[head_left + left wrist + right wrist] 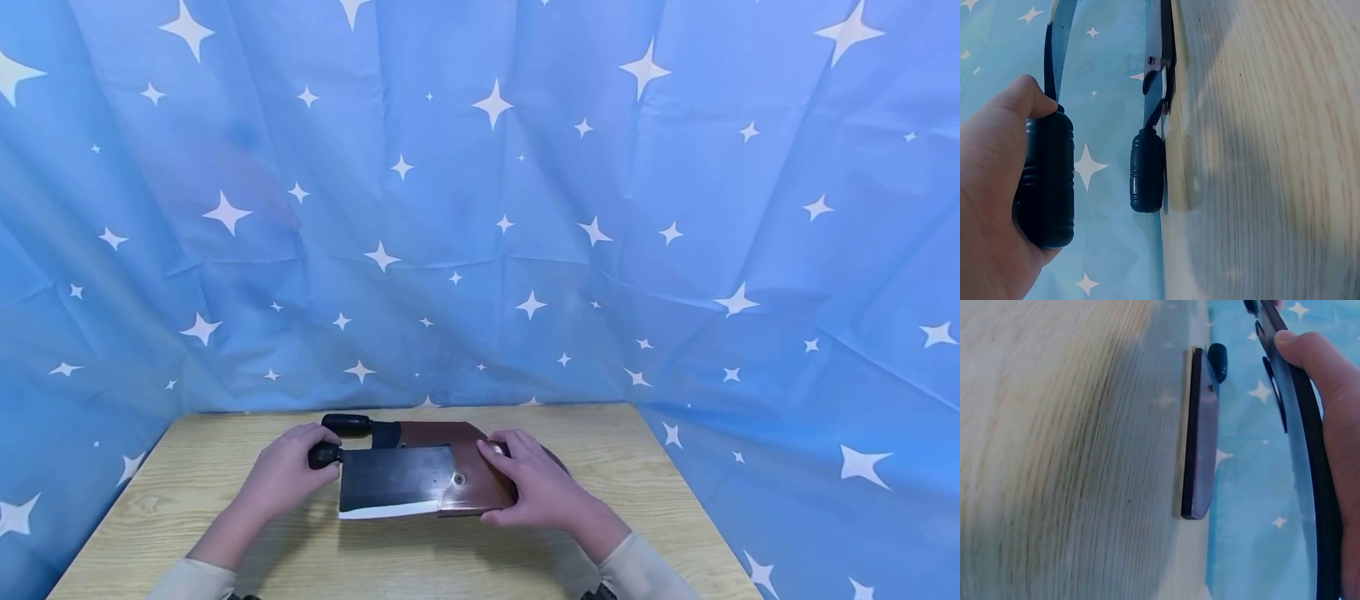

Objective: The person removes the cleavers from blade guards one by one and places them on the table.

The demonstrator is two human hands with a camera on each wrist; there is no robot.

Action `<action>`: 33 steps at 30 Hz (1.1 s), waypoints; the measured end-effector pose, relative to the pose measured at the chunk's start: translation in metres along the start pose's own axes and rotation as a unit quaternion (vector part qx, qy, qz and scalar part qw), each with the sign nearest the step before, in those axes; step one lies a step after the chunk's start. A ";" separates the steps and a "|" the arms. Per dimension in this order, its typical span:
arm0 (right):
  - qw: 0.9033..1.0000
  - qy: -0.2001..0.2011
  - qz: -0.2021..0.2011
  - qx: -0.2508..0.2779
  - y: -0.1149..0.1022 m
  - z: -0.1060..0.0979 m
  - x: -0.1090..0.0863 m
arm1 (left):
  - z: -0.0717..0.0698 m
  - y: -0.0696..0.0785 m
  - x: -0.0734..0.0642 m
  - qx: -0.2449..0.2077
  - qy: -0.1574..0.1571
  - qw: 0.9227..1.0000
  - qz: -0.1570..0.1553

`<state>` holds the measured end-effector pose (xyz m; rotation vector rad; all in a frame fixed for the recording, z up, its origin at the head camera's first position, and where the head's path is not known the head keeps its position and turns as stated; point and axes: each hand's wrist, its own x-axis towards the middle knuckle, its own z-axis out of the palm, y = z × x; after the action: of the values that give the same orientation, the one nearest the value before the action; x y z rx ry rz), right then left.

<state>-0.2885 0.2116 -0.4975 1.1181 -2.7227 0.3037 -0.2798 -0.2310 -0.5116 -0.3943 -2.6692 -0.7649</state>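
Observation:
Above the table, my left hand grips the black handle of a cleaver, thumb near the blade's root. Its dark blade with a bright lower edge points right, and its far end meets the mouth of a brown leather sheath. How deep the blade sits inside cannot be told. My right hand holds the sheath at its right end, thumb on the front face. Behind them on the table lies a second cleaver with a black handle, its blade mostly inside another brown sheath.
The wooden table has its back edge just past the second cleaver. A blue curtain with white stars hangs behind it and at both sides.

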 end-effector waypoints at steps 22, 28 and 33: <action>1.000 0.003 0.023 0.011 0.008 -0.009 -0.012 | -0.010 -0.014 -0.003 0.007 -0.003 1.000 0.007; 1.000 0.004 0.024 0.006 0.014 -0.009 -0.015 | -0.012 -0.019 -0.004 0.010 -0.011 1.000 0.012; 1.000 0.003 0.029 0.006 0.019 -0.009 -0.018 | -0.013 -0.024 -0.004 0.008 -0.007 1.000 0.016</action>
<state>-0.2885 0.2391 -0.4959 1.0414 -2.7549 0.3314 -0.2811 -0.2583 -0.5138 -0.4382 -2.6745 -0.7324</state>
